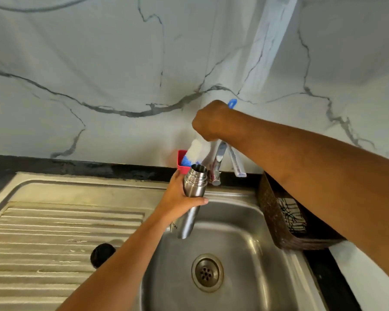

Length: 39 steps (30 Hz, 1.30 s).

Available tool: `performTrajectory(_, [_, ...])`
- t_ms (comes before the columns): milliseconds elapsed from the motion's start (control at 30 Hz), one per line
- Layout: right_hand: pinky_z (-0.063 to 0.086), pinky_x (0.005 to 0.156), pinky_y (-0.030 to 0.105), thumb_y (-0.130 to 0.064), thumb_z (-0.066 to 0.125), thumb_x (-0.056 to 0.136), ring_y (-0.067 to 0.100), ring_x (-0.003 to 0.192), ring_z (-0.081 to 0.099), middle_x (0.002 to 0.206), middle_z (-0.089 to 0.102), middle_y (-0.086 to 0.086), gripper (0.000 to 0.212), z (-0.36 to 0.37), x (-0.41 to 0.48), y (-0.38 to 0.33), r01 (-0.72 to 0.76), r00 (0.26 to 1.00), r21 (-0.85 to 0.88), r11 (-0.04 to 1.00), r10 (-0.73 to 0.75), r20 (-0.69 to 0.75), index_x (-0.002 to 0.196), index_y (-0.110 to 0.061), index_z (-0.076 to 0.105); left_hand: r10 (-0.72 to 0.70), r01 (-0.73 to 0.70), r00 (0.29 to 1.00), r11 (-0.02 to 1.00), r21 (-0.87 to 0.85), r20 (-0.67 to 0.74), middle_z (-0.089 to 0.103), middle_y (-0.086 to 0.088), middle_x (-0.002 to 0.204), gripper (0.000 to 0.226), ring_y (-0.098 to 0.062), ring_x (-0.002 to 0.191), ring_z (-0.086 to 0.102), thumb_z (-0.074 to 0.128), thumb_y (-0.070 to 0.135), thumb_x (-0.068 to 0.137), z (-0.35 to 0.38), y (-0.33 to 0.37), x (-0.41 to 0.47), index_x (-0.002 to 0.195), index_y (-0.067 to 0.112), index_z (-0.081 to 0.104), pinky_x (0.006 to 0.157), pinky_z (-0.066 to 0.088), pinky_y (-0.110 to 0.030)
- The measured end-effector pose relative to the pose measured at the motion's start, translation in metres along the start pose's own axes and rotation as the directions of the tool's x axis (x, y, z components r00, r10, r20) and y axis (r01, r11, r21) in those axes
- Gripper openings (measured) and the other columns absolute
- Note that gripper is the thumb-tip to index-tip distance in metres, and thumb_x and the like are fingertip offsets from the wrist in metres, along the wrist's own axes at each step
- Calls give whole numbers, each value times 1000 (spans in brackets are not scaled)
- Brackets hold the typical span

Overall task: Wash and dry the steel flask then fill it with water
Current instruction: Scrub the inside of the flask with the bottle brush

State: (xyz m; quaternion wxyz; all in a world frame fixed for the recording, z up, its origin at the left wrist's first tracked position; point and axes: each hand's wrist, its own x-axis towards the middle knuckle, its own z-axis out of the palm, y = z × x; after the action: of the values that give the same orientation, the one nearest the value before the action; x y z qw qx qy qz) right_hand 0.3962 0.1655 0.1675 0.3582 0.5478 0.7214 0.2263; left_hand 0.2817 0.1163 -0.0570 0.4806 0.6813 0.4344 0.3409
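Note:
The steel flask (191,200) has no cap and tilts over the sink basin (231,261), mouth up and toward the tap. My left hand (180,196) grips it around the upper body. My right hand (211,121) is raised above the flask and grips a bottle brush; its blue handle loop (232,103) sticks out above my fist and its white and blue bristle head (194,153) hangs just above the flask's mouth. The steel tap (218,167) stands right behind the flask, and no water shows at its spout.
A ribbed steel drainboard (54,232) lies left of the basin with a black round object (102,254) on it. A red holder (182,161) sits at the wall behind the brush. A dark woven basket (279,221) stands right of the sink. The drain (207,272) is uncovered.

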Motion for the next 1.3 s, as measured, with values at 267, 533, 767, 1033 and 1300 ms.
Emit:
performTrajectory(267, [39,57,36,9,59,91,23,57,42,68,38,6,38,-17,-19,38,2,985,2,1000,-2,-175,65,-6,35,30,-31,999,1000,3,27,43,23,142,85,-3,122,57,96,38,62,8,-5,6,137,40,55,111,49,-43])
performTrajectory(533, [39,70,42,4,62,93,32,92,63,103,65,11,20,25,3,-15,-15,985,-19,1000,11,-174,86,-10,49,38,-38,999,999,-3,3,45,21,136,85,-2,119,57,96,38,61,9,-4,11,135,36,55,108,51,-39])
performTrajectory(767, [31,53,29,1,57,94,19,60,43,71,43,2,33,-9,-16,41,-26,990,138,990,45,-130,67,-12,44,16,-15,1000,999,-32,19,46,21,137,87,-4,116,60,97,37,60,8,-7,12,136,36,55,107,53,-44])
performTrajectory(1033, [31,50,31,3,60,94,19,58,44,73,47,4,31,25,4,5,-65,996,226,972,78,-48,70,-9,45,16,-15,1000,999,-33,18,46,19,138,89,-5,118,59,97,36,60,9,-8,13,138,37,54,108,53,-44])
performTrajectory(1300, [39,71,38,6,52,96,28,82,47,72,36,5,36,-3,-16,15,-68,967,157,985,104,-231,70,-6,31,39,-37,999,998,-58,21,50,16,136,77,-9,114,63,96,39,58,7,-10,14,125,45,59,103,56,-45])
